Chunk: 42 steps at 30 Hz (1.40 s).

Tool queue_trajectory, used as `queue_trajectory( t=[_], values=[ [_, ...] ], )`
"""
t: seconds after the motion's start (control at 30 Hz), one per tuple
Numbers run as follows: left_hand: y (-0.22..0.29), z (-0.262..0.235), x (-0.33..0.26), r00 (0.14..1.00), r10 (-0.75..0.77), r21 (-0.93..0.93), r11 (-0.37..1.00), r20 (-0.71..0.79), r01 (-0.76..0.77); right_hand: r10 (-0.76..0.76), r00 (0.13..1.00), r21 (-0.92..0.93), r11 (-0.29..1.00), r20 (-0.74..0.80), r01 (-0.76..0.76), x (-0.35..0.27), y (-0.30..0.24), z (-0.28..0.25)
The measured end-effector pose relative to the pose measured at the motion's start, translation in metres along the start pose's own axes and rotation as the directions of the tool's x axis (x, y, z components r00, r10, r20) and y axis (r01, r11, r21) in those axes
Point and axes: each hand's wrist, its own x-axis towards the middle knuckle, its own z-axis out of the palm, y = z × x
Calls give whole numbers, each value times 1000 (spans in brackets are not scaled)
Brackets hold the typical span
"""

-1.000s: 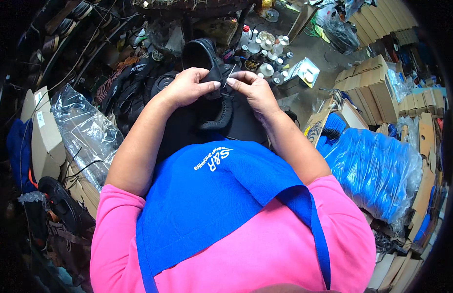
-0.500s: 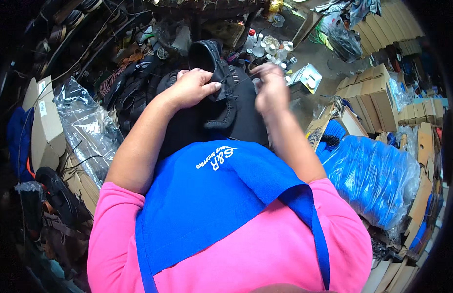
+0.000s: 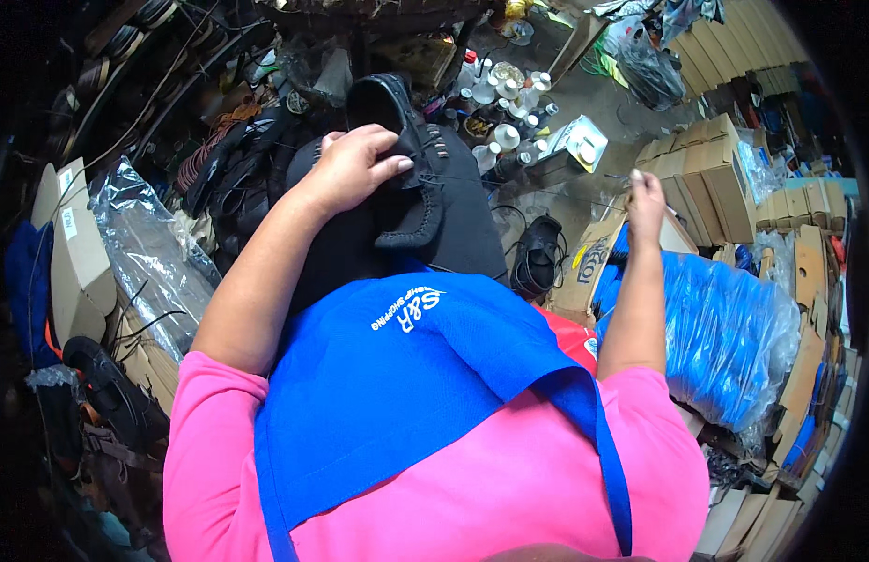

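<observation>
A black shoe (image 3: pixel 408 126) with thick stitching along its edge rests on my dark-clad lap (image 3: pixel 467 220). My left hand (image 3: pixel 358 167) is closed on its side, thumb pressed against the upper near the stitched seam. Far out to the right, my right hand (image 3: pixel 646 201) is raised, with fingers pinched on what looks like a thin dark cord (image 3: pixel 618 177). A faint line seems to run from the shoe toward that hand. The sole side of the shoe is hidden.
Several bottles (image 3: pixel 506 108) stand on the floor ahead. Another black shoe (image 3: pixel 538 255) lies right of my lap. Blue items in clear plastic (image 3: pixel 711 328) and cardboard boxes (image 3: pixel 701 173) fill the right. A plastic-wrapped bundle (image 3: pixel 154 248) and a long box (image 3: pixel 79 253) lie left.
My right hand has swung from beside the shoe far out to the right. My left hand stays on the shoe. The black shoe on the floor has come into sight.
</observation>
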Motion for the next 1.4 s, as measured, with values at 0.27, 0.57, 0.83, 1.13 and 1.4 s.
queue_trajectory(
  t=[0.27, 0.57, 0.83, 1.13, 1.4],
  values=[
    [-22, 0, -21, 905, -198, -543, 839, -378, -43, -461, 642, 161, 868, 613, 469, -92, -148, 132],
    [5, 0, -30, 987, 33, -21, 999, -158, -37, -280, 759, -72, 916, 588, 395, -48, -94, 80],
    [15, 2, -18, 995, 73, -36, 997, -68, -75, -463, 433, 138, 790, 774, 598, -102, -170, 144],
    [-10, -12, -71, 984, 170, -37, 984, -59, -173, -331, 356, 17, 753, 874, 658, -97, -174, 178],
    [-35, -25, -90, 994, 94, -539, 836, -47, -105, -311, 418, 20, 822, 854, 569, -94, -167, 174]
  ],
)
